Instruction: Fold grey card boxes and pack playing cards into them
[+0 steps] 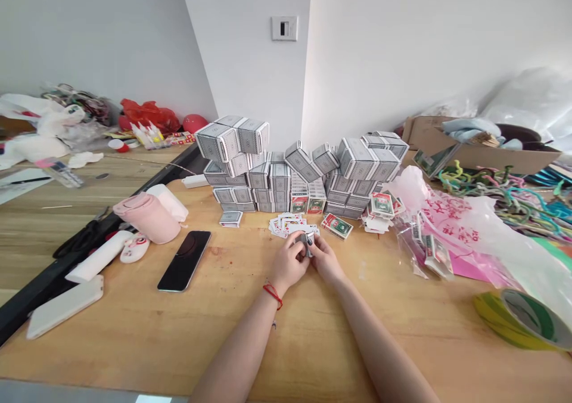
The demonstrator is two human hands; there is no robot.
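Both my hands meet over the middle of the table. My left hand [289, 261] is closed around a small grey folded playing card [307, 243], its wrist wearing a red string. From the other side, my right hand [325, 257] pinches the same card, thumb on top. Just beyond my fingers, loose playing cards [286, 225] lie face up in a spread. A red and green card box [337, 226] rests to their right. Behind stands a structure of many grey-backed card blocks [272, 182], with more card boxes [307, 205] at its middle.
Left lie a black phone [185, 261], a pink roll [149, 217], a white mouse [134, 249] and a white power bank-like slab [67, 306]. At right are a plastic bag [465, 218], yellow-green tape [513, 318], pipe cleaners [487, 182] and a cardboard box [513, 155].
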